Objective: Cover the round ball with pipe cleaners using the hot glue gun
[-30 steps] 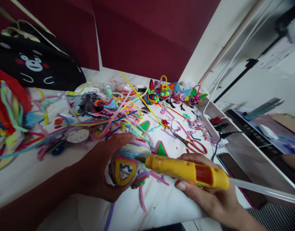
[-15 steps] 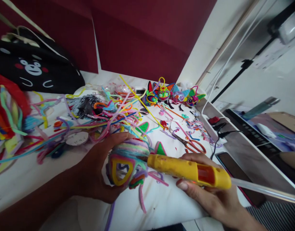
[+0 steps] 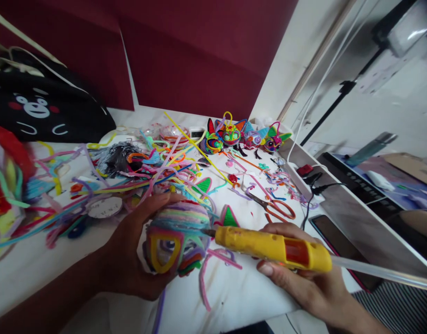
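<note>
Yellow gun in curled right hand

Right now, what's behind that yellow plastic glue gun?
Behind the yellow plastic glue gun is the bare right hand: a finger shows above, the thumb below. Between them, the gun covers everything.

Not readable as words or numbers anywhere. Handwritten in dark strokes on the white round label, left of the glue gun, but too blurred to make out. Printed on the black bag, farther left and beyond the glue gun: a cartoon face. Marked in small white signs on the dark strip, right of and beyond the glue gun, also illegible.
</note>
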The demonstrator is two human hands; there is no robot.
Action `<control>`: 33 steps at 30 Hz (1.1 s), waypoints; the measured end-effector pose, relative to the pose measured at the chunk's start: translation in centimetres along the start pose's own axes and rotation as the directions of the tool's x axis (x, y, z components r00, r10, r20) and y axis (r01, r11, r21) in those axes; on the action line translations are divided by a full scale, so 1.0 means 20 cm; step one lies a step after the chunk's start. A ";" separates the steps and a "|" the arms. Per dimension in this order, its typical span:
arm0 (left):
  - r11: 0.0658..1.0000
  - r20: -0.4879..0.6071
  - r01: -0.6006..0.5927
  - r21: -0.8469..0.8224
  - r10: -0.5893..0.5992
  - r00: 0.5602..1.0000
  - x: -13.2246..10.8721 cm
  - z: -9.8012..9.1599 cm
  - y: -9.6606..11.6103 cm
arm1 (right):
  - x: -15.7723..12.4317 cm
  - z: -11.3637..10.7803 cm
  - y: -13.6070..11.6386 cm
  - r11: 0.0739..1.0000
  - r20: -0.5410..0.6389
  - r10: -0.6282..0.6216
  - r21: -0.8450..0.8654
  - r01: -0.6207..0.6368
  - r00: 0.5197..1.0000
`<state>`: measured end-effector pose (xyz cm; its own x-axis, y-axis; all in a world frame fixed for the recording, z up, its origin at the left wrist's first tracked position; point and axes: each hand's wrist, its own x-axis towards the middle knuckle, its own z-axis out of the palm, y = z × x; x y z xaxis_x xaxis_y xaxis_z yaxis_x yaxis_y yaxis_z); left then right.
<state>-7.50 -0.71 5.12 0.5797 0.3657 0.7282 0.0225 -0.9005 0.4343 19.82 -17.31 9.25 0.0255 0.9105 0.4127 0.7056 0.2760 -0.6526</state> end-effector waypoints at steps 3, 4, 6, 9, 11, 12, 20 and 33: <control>0.999 -0.021 -0.034 0.024 0.034 0.999 -0.01 0.01 -0.02 | 0.01 0.00 -0.01 1.000 0.009 -0.014 -0.004 0.014 1.000; 0.999 -0.027 -0.024 0.022 0.024 0.999 -0.01 0.01 -0.03 | 0.02 0.01 -0.01 1.000 0.003 -0.026 -0.004 0.026 1.000; 1.000 -0.032 -0.021 0.006 0.021 0.999 -0.03 0.02 -0.04 | 0.04 0.02 -0.02 0.998 -0.007 -0.064 0.008 0.064 0.998; 1.000 -0.026 -0.017 0.016 0.017 1.000 -0.04 0.03 -0.04 | 0.07 0.04 -0.03 0.992 -0.010 -0.114 0.046 0.114 0.993; 0.999 -0.040 -0.016 0.038 0.018 0.999 -0.04 0.03 -0.04 | 0.09 0.04 -0.04 0.989 -0.005 -0.130 0.067 0.130 0.991; 0.998 -0.046 -0.025 0.050 0.027 0.999 -0.04 0.03 -0.04 | 0.10 0.04 -0.05 0.988 -0.001 -0.136 0.070 0.136 0.991; 0.986 -0.034 -0.061 0.153 0.067 0.997 -0.05 0.02 -0.03 | 0.11 0.06 -0.07 0.982 0.030 -0.176 0.077 0.173 0.984; 0.996 -0.069 -0.064 0.066 0.068 0.995 -0.04 0.02 -0.03 | 0.09 0.02 -0.06 0.990 0.011 -0.137 -0.032 0.138 0.990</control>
<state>-7.61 -0.53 3.98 0.5225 0.3185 0.7909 0.0394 -0.9357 0.3507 18.67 -15.94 10.42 -0.0798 0.8674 0.4912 0.7245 0.3890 -0.5691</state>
